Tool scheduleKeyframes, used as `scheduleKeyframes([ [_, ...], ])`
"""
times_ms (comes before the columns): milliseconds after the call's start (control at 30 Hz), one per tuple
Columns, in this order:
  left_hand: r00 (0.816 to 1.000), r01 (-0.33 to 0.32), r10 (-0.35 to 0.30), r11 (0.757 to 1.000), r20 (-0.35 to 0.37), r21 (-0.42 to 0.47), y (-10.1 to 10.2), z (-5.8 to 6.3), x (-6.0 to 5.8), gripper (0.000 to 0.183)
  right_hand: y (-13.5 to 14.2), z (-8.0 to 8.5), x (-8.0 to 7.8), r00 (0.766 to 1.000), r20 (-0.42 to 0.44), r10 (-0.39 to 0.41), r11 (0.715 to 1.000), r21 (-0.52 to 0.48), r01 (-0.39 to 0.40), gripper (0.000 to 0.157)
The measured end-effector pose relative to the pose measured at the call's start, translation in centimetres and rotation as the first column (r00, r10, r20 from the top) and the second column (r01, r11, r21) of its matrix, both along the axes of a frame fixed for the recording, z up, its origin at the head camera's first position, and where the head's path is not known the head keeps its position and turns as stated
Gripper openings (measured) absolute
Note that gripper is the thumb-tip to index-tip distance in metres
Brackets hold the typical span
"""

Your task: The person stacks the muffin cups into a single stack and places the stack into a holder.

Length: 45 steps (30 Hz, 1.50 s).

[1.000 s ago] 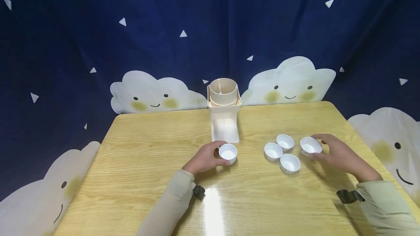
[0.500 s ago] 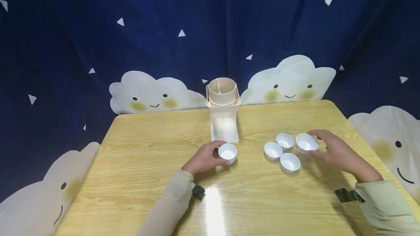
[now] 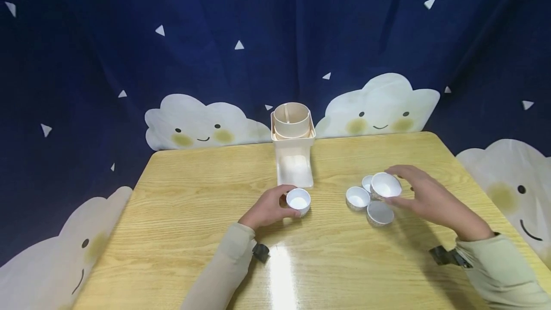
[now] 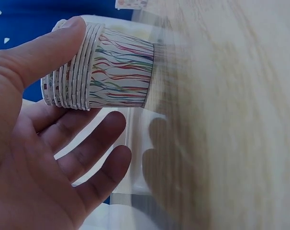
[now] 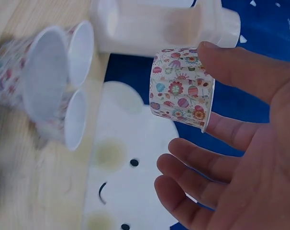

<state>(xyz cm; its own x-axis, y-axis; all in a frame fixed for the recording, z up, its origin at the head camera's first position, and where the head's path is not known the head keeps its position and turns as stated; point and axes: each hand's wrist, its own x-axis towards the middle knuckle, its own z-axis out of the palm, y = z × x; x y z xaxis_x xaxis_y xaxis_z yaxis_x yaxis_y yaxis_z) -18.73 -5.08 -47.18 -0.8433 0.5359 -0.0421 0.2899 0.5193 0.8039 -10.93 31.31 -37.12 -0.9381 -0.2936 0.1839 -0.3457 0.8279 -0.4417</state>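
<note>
My left hand [image 3: 271, 208] grips a stack of nested paper cups [image 4: 118, 69] between thumb and fingers, near the table's middle. Wavy coloured lines mark the outermost cup, and several rims bunch toward the thumb. My right hand [image 3: 424, 200] pinches a single paper cup [image 5: 181, 88] with a flower and egg print, raised above the table. In the head view this cup overlaps the farthest of three white-lined paper cups on the table: the left cup [image 3: 358, 198], the near cup [image 3: 380, 214] and the partly covered far cup [image 3: 367, 182].
A cream plastic stand [image 3: 294, 157] with a round cup-like top [image 3: 292, 119] is at the back middle of the wooden table [image 3: 206, 195]. Behind the table hangs a dark blue curtain [image 3: 241, 8] with white clouds.
My right hand has lifted its cup and carried it left, from beside the three cups to over the far one. The left hand and its stack stay in place.
</note>
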Motion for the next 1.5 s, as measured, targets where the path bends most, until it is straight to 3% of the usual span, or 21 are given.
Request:
scheduleKeyframes([
  [667,1.000,0.000,0.000,1.000,0.011,0.018,-0.1,0.4,0.2,0.057,-3.8,1.1,0.0,0.995,-0.009,0.101,0.995,-0.009,-0.101,0.060],
  [1500,1.000,0.001,-0.001,1.000,0.002,0.009,-0.1,0.1,0.1,0.058,-7.1,0.7,-1.2,0.993,0.034,0.112,0.994,-0.019,-0.111,0.056],
])
